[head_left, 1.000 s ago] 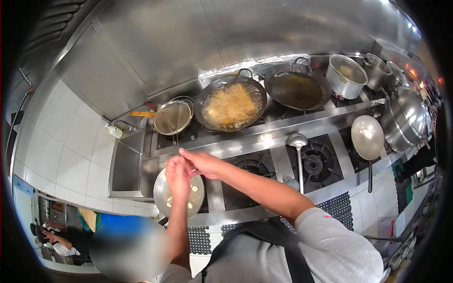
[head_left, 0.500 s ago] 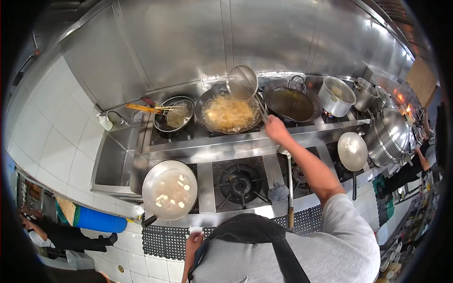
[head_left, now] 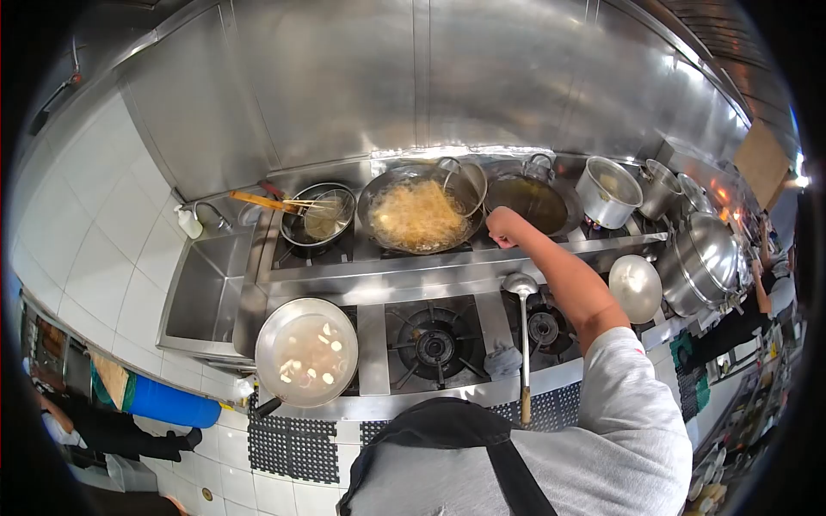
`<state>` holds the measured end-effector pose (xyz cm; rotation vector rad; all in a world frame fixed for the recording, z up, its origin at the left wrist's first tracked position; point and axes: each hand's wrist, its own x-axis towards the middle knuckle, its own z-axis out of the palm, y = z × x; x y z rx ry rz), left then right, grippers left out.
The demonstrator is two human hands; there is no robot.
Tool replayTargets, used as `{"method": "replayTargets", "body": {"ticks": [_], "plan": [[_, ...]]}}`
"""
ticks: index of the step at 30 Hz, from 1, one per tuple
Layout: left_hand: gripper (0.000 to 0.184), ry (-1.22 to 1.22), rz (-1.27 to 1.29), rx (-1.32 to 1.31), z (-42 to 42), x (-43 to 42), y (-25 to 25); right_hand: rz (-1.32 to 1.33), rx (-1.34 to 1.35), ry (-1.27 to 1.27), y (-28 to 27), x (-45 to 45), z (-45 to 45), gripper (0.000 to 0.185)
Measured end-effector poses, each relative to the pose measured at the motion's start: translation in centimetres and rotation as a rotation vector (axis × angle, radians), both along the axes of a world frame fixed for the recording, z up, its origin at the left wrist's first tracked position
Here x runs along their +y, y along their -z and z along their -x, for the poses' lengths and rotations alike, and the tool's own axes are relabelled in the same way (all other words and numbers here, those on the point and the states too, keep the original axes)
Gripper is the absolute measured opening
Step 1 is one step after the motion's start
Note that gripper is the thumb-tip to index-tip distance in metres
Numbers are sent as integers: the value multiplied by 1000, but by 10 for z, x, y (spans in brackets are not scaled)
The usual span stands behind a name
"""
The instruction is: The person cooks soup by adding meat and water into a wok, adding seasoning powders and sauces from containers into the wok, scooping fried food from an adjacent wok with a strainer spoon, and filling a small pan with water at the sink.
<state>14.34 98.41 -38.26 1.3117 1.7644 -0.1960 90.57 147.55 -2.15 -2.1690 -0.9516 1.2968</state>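
My right hand [head_left: 504,227] is closed in a fist over the front rim between the two back woks. It grips the handle of a metal strainer [head_left: 474,177], most of that handle being hidden. The strainer's round bowl lies at the right edge of a dark wok [head_left: 372,225], partly behind its rim. Pale golden food [head_left: 417,215] bubbles in oil inside this wok. Beside it, to the right, a second wok [head_left: 564,206] holds dark oil. My left hand is out of view.
A pan of pale pieces [head_left: 267,353] stands front left. A long ladle [head_left: 525,344] lies across the front burners. Pots [head_left: 609,198] line the back right; a rounded metal pan [head_left: 635,288] sits below. A sink [head_left: 202,292] is at left. People stand at both far sides.
The strainer has come down from above the bubbling wok to its right edge. My right hand has shifted slightly, and my left hand has dropped out of view.
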Motion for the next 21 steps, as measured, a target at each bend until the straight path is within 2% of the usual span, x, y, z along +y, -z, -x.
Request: {"method": "replayTargets", "body": {"ticks": [2,4,5,6,8,11,19,21], "plan": [[38,-30,-45,-82,2,2,0,31,593,495,4,5,-7,14],[38,-71,-88,-177,7,5,-2,92,330,216,-25,-7,2,17],[37,-20,-156,-123,3,7,0,119,199,78,-46,-18,10,18],[36,30,-225,-63,2,6,4,161,190,28,-64,-28,19,17],[35,122,-267,-20,-2,15,6,190,237,-16,-62,-28,19,11],[36,103,-258,6,-6,13,4,169,288,-16,-55,-41,32,4],[36,144,-144,63,0,5,0,193,552,53,-52,-60,22,14],[36,144,-137,61,-2,7,-2,102,481,-17,-44,-66,57,14]]}}
